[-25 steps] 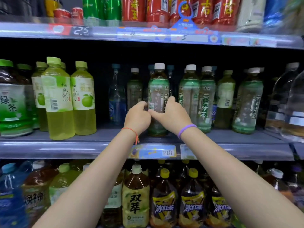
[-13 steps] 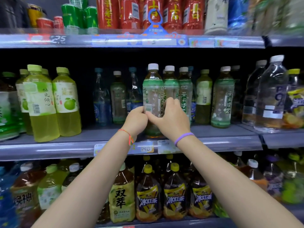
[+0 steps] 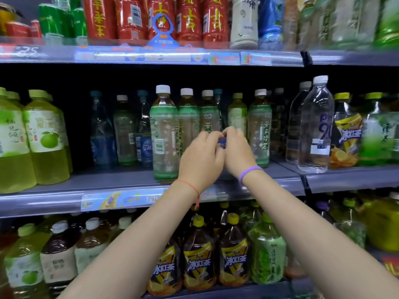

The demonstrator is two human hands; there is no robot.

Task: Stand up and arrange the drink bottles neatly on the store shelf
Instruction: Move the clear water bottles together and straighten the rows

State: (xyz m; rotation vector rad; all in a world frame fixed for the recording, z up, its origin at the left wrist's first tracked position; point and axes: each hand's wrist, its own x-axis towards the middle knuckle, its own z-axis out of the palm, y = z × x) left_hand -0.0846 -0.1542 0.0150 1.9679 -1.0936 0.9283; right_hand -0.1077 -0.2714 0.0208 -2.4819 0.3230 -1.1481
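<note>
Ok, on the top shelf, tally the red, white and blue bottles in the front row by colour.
red bottles: 5
white bottle: 1
blue bottle: 1
Total: 7
The bottles further right are too blurred to count by colour.

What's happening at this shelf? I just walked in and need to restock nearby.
A person is tidying drinks on the middle shelf. Both hands, left hand and right hand, are together around a bottle with a blue label, mostly hidden behind them. A white-capped green tea bottle stands upright at the front, just left of them.
</note>
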